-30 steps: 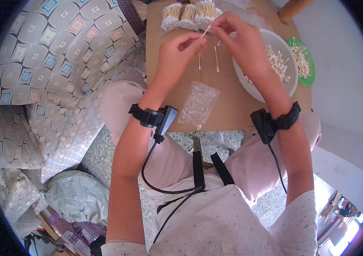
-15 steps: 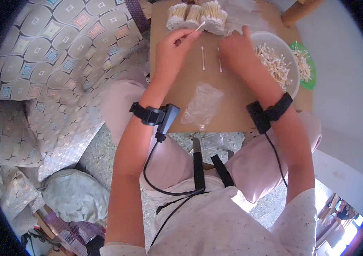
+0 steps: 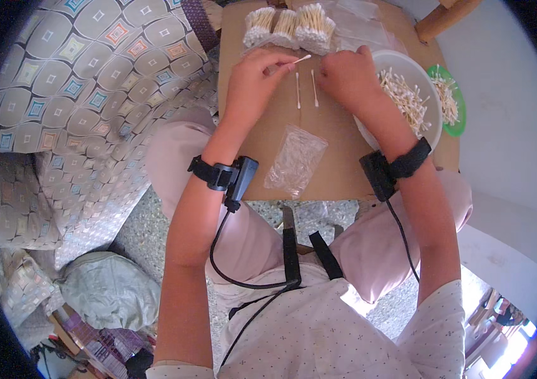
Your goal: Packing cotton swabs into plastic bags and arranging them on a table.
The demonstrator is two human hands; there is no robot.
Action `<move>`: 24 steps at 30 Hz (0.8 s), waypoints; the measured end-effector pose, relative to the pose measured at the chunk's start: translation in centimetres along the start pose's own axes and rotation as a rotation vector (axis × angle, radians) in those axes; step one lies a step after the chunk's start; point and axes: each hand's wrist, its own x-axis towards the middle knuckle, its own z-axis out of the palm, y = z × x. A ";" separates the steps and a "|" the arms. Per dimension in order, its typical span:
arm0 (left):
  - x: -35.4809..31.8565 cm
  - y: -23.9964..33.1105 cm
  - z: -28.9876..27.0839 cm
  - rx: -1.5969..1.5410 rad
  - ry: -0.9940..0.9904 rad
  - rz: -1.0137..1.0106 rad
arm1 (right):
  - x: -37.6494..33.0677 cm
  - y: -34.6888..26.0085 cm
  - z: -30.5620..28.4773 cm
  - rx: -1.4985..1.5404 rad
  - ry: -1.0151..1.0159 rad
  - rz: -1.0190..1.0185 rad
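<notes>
In the head view, at upper centre, the left hand [image 3: 254,77] pinches a thin white-tipped cotton swab [image 3: 304,59]. The right hand [image 3: 348,76], fingers curled, grip impossible to tell, is beside two loose white-tipped swabs [image 3: 298,92] on brown cardboard [image 3: 350,161], left of a round white bowl [image 3: 435,104].

White dark-flecked short-sleeved top [image 3: 338,328], pale pink trousers [image 3: 369,262], black wrist straps [image 3: 411,159] with boxy modules [image 3: 377,177] and cables [image 3: 211,254]
</notes>
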 end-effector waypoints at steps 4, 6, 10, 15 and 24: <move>-0.4 -0.2 -0.3 0.038 -0.073 -0.054 | 0.4 0.0 -1.8 -0.053 -0.110 0.023; -0.6 0.2 -0.4 0.193 -0.227 -0.080 | 0.5 0.1 -2.4 -0.047 -0.004 0.060; -0.9 0.6 0.0 0.113 -0.264 -0.095 | -0.2 0.6 -2.8 0.015 0.094 0.029; -1.5 1.0 0.5 0.207 -0.333 -0.090 | -1.6 0.4 -3.9 0.094 0.120 0.047; -1.6 1.2 0.5 0.344 -0.389 0.042 | -3.5 2.4 -5.5 0.184 0.239 0.053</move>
